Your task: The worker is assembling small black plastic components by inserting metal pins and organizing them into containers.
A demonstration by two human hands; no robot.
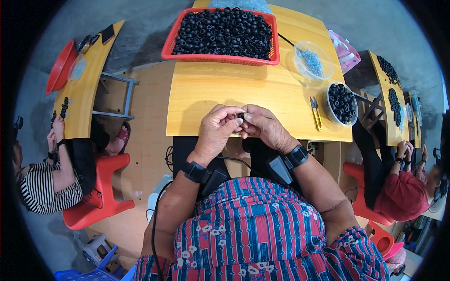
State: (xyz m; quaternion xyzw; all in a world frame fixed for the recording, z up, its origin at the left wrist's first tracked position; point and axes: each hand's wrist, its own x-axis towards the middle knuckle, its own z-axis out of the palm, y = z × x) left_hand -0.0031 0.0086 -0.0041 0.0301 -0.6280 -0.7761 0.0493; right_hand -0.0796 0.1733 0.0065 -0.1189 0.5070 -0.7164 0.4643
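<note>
My left hand (217,129) and my right hand (265,125) meet over the near edge of the wooden table. Between their thumbs and fingertips sits one small round black part (241,116), pinched from both sides. Fingers cover most of it, so its full shape is hidden. To the right of my hands lies a pair of yellow-handled thread snips (317,114). Beside the snips stands a clear round tub (347,122) filled with black parts. Farther back, a clear bowl (326,55) holds small pale-blue translucent pieces.
A red plastic basket (220,58) heaped with black ring-shaped parts stands at the table's far side. Another person in stripes (51,185) sits at a table on the left; people in red tops (403,196) sit on the right. A black cable (157,225) runs along my left arm.
</note>
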